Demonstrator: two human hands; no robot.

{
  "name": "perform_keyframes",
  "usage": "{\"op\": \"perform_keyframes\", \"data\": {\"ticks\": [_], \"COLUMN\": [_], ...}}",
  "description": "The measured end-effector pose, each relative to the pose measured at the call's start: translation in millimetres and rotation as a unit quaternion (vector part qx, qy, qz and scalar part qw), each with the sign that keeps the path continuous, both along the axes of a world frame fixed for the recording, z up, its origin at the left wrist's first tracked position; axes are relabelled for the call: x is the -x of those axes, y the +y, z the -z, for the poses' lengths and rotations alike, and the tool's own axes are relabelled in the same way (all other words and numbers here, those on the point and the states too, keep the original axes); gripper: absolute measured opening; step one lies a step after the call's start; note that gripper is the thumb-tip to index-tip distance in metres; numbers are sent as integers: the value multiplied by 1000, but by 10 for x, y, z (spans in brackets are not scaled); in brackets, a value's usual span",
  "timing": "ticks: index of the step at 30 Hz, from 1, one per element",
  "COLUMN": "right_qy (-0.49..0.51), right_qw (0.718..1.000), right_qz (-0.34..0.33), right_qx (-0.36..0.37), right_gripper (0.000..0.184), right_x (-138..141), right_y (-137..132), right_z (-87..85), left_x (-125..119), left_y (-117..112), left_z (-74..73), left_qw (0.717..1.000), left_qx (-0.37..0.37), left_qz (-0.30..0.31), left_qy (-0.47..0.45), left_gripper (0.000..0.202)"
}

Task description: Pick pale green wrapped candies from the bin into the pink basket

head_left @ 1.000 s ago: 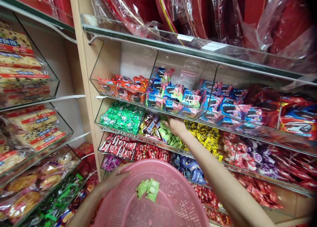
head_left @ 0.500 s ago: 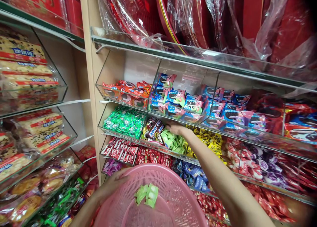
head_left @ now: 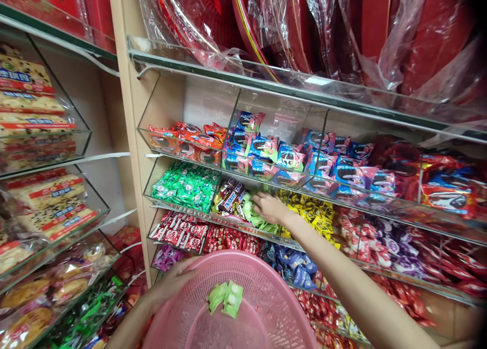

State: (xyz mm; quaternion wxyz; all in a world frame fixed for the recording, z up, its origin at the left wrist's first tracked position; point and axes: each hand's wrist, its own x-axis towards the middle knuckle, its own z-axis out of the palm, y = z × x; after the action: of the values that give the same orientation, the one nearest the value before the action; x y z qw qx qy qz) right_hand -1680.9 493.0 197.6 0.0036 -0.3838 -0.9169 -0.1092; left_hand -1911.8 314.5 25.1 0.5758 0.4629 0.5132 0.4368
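Observation:
My left hand [head_left: 175,281] grips the near left rim of a pink plastic basket [head_left: 266,308] at the bottom of the view. A few light green wrapped candies [head_left: 225,298] lie inside the basket. My right hand [head_left: 269,207] reaches into a clear shelf bin and rests palm down on a pile of light green candy packets [head_left: 254,218], fingers curled into them. Brown Snickers minis [head_left: 229,197] lie just left of that hand, and yellow wrapped candies [head_left: 314,213] just right of it. What the curled fingers enclose is hidden.
Clear acrylic bins on a wooden rack hold bright green candies [head_left: 186,185], red KitKat packets [head_left: 181,231], blue Oreo packs [head_left: 266,151], orange packs [head_left: 186,138] and purple and red sweets [head_left: 384,245]. Red wrapped trays [head_left: 304,24] sit on top. Biscuit packs [head_left: 34,110] fill the left shelves.
My right hand has dropped slightly onto the light green packets and curled its fingers. The view has shifted a little. The left hand and the basket hold still.

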Motion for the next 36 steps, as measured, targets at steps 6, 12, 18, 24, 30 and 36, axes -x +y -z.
{"op": "perform_keyframes", "data": {"ticks": [6,12,18,24,30,36], "right_qy": [4,43,58,36,40,12], "right_qw": [999,998,996,987,996,998], "right_qz": [-28,-43,-73,-155,-80,-64], "right_qx": [-17,-6,-2,20,11,7], "right_gripper": [33,38,44,49,39,38], "right_x": [-71,-154,-194,-120,-86,60], "right_y": [-160,-142,-73,-140,-65,-45], "right_z": [41,-49,-158,-72,-71,-54], "left_x": [-12,0,-1,4,14,-26], "left_y": [38,41,33,60,68,51], "left_z": [49,79,77,120,164,89], "left_qw": [1000,999,1000,1000,999,1000], "left_qx": [-11,-23,-16,-26,-26,-7], "left_qz": [18,21,14,13,19,11], "left_qy": [15,23,15,8,0,-9], "left_gripper": [61,59,60,58,56,60]}}
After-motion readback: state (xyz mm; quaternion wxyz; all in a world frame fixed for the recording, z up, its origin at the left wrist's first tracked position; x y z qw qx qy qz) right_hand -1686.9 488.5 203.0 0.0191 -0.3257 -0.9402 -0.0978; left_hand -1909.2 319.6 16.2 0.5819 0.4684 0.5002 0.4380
